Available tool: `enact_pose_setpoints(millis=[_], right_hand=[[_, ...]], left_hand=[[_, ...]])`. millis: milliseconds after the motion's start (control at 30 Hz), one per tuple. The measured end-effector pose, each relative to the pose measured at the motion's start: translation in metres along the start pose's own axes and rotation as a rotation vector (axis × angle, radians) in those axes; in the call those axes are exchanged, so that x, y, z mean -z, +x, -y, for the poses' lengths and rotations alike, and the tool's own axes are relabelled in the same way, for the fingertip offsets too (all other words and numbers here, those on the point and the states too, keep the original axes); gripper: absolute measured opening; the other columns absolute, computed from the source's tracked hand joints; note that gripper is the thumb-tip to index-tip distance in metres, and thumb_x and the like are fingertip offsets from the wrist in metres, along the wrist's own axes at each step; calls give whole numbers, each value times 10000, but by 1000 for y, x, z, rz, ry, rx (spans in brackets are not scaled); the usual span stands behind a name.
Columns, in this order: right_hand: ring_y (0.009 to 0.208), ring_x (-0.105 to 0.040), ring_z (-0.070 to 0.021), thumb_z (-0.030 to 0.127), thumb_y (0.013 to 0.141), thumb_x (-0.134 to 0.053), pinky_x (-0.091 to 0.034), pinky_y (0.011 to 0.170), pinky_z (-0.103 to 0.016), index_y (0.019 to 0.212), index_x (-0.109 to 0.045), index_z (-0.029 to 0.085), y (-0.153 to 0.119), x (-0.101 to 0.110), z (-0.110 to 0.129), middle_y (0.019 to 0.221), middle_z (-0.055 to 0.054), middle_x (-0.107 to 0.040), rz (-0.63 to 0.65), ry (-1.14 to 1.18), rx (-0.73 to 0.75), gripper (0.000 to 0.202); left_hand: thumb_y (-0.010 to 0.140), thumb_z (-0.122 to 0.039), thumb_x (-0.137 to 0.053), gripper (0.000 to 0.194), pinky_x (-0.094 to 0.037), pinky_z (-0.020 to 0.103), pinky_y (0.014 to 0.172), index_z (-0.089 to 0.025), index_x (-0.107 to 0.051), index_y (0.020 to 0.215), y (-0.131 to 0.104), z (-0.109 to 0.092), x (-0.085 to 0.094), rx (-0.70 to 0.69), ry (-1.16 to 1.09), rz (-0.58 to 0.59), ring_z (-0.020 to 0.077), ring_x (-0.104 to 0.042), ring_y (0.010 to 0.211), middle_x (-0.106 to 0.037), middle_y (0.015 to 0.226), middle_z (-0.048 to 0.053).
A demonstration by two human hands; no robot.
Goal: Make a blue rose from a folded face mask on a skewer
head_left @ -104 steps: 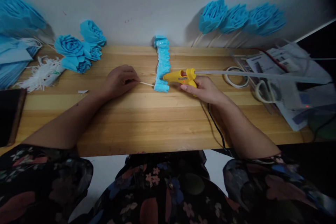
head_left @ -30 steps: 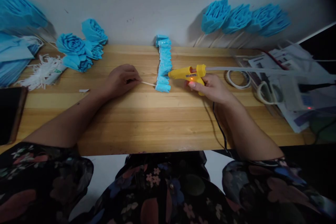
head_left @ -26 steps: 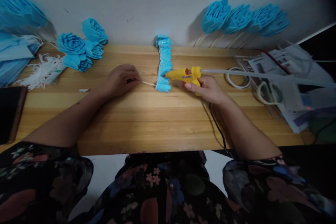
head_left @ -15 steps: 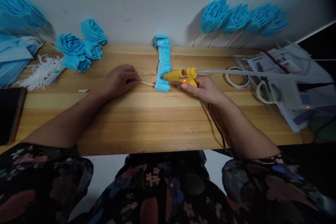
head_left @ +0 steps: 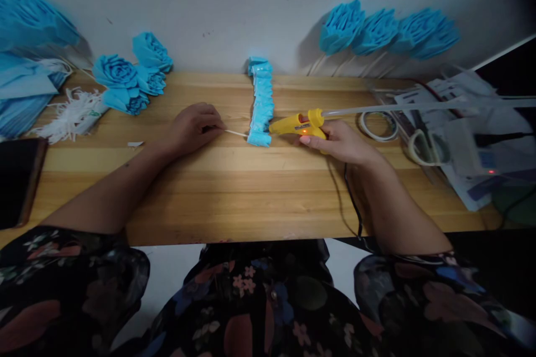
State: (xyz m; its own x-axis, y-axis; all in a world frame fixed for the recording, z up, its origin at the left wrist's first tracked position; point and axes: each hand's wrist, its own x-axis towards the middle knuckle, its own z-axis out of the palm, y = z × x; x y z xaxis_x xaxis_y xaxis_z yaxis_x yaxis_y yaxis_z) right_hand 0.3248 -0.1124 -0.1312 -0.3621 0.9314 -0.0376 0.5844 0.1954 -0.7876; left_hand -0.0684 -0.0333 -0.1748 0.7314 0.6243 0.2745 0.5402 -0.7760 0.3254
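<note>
Taking the pleated light-blue strip as the dial's centre, with twelve o'clock toward the wall, the following is noted. The strip lies lengthwise on the wooden tabletop, its far end close to the wall and its six o'clock end gathered into a small roll. The left hand, between eight and nine o'clock, has thumb and forefinger pinching a thin pale stick, whose other end meets that roll; whether it passes inside cannot be seen. The right hand, at about four o'clock, is wrapped round the grip of a yellow glue gun, which has an orange indicator lit and a long translucent glue stick in its rear. The nozzle points at the strip just beyond the roll; contact cannot be confirmed. Blue rosettes on stems lean at two o'clock, with further rosettes between nine and ten. In this inspector's judgement, the step in hand is gluing the strip beside the roll; the next move calls for drawing the nozzle clear, then turning the stick evenly to wind the pleats on.
</note>
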Motion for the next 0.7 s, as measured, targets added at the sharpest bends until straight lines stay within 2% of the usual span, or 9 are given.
enact_pose_setpoints(millis=[133,233,400,567,700], right_hand=[[677,-622,-201,936,813,-737,-474,634,-352,784,-786,252,0,3,-8,717,-16,-710,-15,18,-30,687],[633,-570,-175,973,790,-722,-424,597,-334,711,-725,231,1,2,-13,693,-29,-692,-51,63,-47,747],[652,-599,-182,979,784,-724,-468,617,-331,851,-787,223,4,-4,-14,759,-58,-736,-124,207,-72,762],[648,-600,-175,1001,710,-768,-494,617,-318,855,-798,228,6,-11,-11,745,-53,-724,-156,313,-99,787],[648,-574,-167,986,724,-775,-473,614,-312,859,-807,234,7,-16,-12,727,-38,-691,-157,330,-87,765]], left_hand=[[1082,-398,-575,323,-548,370,877,-221,-816,962,0,0,0,2,-5,7,252,-710,941,-789,994,100],[1078,-392,-579,314,-553,376,880,-224,-812,952,0,1,0,12,-14,2,252,-705,938,-790,990,96],[1086,-390,-585,302,-554,380,907,-224,-809,971,-1,3,-3,6,-34,-9,247,-699,954,-782,997,86],[1079,-401,-609,295,-546,371,880,-216,-802,954,-1,6,-6,-10,-90,-49,242,-690,929,-774,966,81],[1080,-404,-612,279,-537,359,874,-231,-793,956,-1,6,-4,1,-103,-52,238,-681,908,-769,964,78]])
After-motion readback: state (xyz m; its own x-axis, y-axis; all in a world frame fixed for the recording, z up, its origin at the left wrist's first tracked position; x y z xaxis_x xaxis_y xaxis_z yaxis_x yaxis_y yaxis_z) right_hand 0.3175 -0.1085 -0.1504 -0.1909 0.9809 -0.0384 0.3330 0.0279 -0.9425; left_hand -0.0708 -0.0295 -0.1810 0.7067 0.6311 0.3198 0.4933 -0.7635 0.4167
